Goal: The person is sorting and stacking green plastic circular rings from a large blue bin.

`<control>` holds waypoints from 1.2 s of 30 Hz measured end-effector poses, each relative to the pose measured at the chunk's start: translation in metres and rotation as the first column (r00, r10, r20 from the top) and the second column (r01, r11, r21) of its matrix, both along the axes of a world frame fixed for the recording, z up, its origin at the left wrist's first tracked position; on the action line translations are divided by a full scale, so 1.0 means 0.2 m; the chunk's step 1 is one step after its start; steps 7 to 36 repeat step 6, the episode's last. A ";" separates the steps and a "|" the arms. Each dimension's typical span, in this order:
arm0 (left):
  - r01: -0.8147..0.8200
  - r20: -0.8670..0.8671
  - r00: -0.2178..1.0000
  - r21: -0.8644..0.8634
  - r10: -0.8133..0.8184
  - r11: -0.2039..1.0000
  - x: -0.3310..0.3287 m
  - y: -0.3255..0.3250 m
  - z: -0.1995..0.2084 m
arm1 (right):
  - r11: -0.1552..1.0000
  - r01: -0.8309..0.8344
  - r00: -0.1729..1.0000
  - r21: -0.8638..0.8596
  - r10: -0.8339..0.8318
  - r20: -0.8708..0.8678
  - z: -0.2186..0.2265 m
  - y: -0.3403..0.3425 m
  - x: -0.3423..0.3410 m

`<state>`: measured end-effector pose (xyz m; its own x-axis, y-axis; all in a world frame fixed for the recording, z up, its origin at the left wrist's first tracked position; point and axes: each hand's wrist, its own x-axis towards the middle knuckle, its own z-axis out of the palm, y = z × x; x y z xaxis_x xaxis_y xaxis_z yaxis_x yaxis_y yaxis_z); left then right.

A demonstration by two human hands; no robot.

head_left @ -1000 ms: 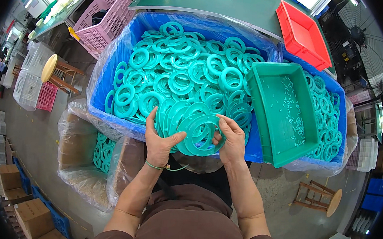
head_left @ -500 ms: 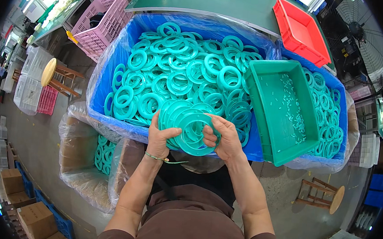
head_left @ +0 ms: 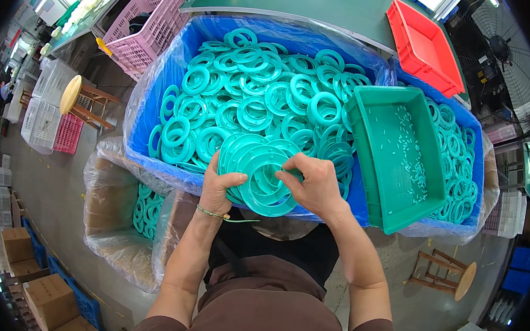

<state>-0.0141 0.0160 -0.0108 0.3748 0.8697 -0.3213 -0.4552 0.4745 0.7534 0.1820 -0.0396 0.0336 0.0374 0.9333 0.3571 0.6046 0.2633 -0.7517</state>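
My left hand (head_left: 218, 185) is closed on the left edge of a fanned stack of teal plastic rings (head_left: 260, 141), thumb on top and fingers underneath. The stack is over the near edge of a blue bin (head_left: 147, 119) heaped with similar loose rings (head_left: 257, 112). My right hand (head_left: 315, 180) is at the right side of the front ring, its thumb and index finger pinched at the inner rim. That ring's open middle shows other rings behind it. The remaining right fingers are curled.
A green tray (head_left: 370, 167) with small white pieces rests on the bins at right. Behind are a red tray (head_left: 433, 45) and a green table (head_left: 290, 2). A plastic-lined box (head_left: 109, 206) with rings stands lower left, a pink crate (head_left: 144, 38) farther back, and a wooden stool (head_left: 466, 281) at right.
My right hand has shifted from the outer right edge of the front ring to its inner rim, with the wrist raised. My left hand keeps its hold on the stack.
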 end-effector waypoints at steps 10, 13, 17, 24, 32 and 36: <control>-0.008 0.068 0.998 -0.020 0.010 1.000 -0.02 -0.01 -0.06 | 0.985 -0.001 1.000 -0.173 0.006 0.028 -0.02 0.05 -0.01; -0.008 0.068 0.998 -0.020 0.010 1.000 -0.02 -0.01 -0.06 | 0.985 -0.001 1.000 -0.173 0.006 0.028 -0.02 0.05 -0.01; -0.008 0.068 0.998 -0.020 0.010 1.000 -0.02 -0.01 -0.06 | 0.985 -0.001 1.000 -0.173 0.006 0.028 -0.02 0.05 -0.01; -0.008 0.068 0.998 -0.020 0.010 1.000 -0.02 -0.01 -0.06 | 0.985 -0.001 1.000 -0.173 0.006 0.028 -0.02 0.05 -0.01; -0.008 0.068 0.998 -0.020 0.010 1.000 -0.02 -0.01 -0.06 | 0.985 -0.001 1.000 -0.173 0.006 0.028 -0.02 0.05 -0.01; -0.008 0.068 0.998 -0.020 0.010 1.000 -0.02 -0.01 -0.06 | 0.985 -0.001 1.000 -0.173 0.006 0.028 -0.02 0.05 -0.01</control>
